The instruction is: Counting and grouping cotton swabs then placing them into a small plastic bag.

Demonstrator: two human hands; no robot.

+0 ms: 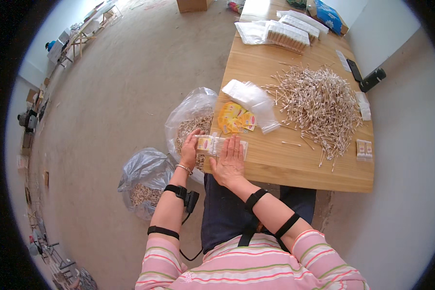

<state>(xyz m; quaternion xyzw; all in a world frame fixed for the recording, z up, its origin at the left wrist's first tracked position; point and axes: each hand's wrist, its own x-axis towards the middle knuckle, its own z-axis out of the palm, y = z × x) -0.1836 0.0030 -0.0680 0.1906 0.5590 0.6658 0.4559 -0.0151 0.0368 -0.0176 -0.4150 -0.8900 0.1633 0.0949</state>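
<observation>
At the table's near left corner lies a clear packet of cotton swabs (205,144) with a yellow and red label card inside. My left hand (189,151) grips its left end, which juts past the table edge. My right hand (229,164) presses flat on the packet's right part with fingers stretched out, hiding some of it. Just beyond are yellow label cards (233,116) in a loose pile and a stack of clear plastic bags (251,99). To the right spreads a large heap of loose cotton swabs (319,108).
Filled swab packs (287,36) are stacked at the table's far end. A black bottle (373,79) and a phone (354,70) lie by the right wall. Two small packs (364,150) sit near the right edge. Plastic sacks of swabs (194,126) stand on the floor at left.
</observation>
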